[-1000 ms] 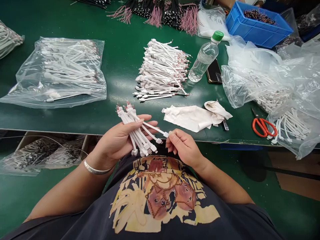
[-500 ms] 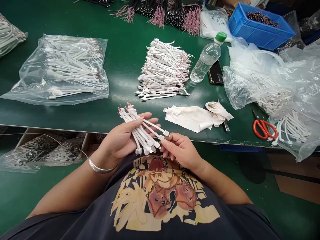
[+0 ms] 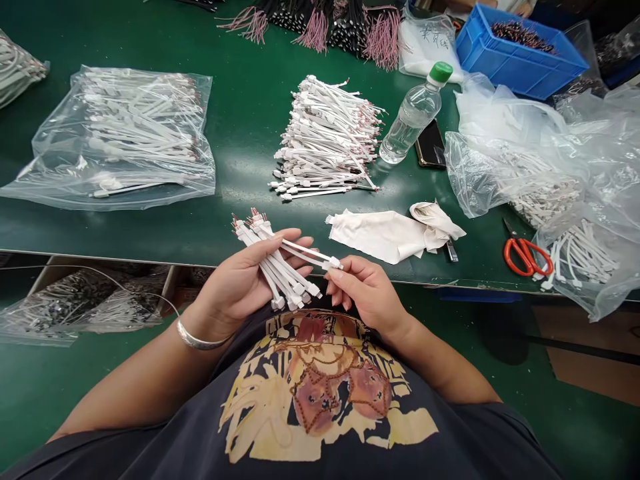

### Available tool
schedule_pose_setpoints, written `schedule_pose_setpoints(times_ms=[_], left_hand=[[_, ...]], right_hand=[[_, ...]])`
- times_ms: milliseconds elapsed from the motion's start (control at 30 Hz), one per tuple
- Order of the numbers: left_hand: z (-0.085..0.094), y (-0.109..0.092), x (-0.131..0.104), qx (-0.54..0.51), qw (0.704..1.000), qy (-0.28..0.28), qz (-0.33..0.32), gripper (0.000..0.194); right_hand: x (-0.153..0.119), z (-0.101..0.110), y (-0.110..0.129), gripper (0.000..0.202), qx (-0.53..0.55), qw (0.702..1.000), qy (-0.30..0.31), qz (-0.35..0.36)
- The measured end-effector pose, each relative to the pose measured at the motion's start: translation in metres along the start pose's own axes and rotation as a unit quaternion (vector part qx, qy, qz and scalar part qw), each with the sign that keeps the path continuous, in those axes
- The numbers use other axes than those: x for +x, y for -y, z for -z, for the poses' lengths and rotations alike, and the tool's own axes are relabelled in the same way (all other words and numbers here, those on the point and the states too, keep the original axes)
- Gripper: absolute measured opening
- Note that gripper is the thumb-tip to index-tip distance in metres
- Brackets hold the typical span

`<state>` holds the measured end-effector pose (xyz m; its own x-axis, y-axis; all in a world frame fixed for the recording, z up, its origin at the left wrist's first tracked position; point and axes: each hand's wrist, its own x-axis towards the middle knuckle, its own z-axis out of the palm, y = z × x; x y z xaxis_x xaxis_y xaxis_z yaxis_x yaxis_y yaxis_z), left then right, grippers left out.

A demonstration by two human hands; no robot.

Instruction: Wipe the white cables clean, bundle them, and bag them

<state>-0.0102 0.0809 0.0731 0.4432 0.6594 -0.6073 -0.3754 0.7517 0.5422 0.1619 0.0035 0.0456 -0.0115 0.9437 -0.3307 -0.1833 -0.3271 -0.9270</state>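
Note:
A bundle of short white cables (image 3: 284, 275) with red wire ends lies across my left hand (image 3: 235, 283), its thumb pressed over them. My right hand (image 3: 367, 290) pinches the connector ends of a couple of cables (image 3: 313, 255) that fan out to the right of the bundle. Beyond my hands, a large pile of similar white cables (image 3: 330, 140) rests on the green table (image 3: 245, 120). More of them fill a clear plastic bag (image 3: 145, 127) on the left.
A white cloth (image 3: 380, 235), a water bottle (image 3: 411, 120), a phone (image 3: 431, 145) and red-handled scissors (image 3: 525, 257) are on the right. Plastic bags with cables (image 3: 575, 180) and a blue bin (image 3: 520, 63) stand farther right. Bagged parts (image 3: 75, 300) sit below the table edge.
My right hand has risen slightly, and the pinched connector ends now sit closer together and a little higher. My left hand still holds the bundle, and the view has shifted slightly.

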Motion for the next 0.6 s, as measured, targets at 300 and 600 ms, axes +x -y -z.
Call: schedule_pose_setpoints(times_ms=[300,600], left_hand=[[-0.0006,0.0018,0.0033,-0.017,1.0,-0.009,-0.021,0.018],[-0.0034,0.0019,0.0026,-0.021,0.999,-0.013,-0.023,0.019]], right_hand=[[-0.0056,0.0038,-0.003,0.031,-0.051,0.992,0.101,-0.056],[-0.0045,0.0031,0.0002,0.028,-0.078,0.993,0.079,-0.035]])
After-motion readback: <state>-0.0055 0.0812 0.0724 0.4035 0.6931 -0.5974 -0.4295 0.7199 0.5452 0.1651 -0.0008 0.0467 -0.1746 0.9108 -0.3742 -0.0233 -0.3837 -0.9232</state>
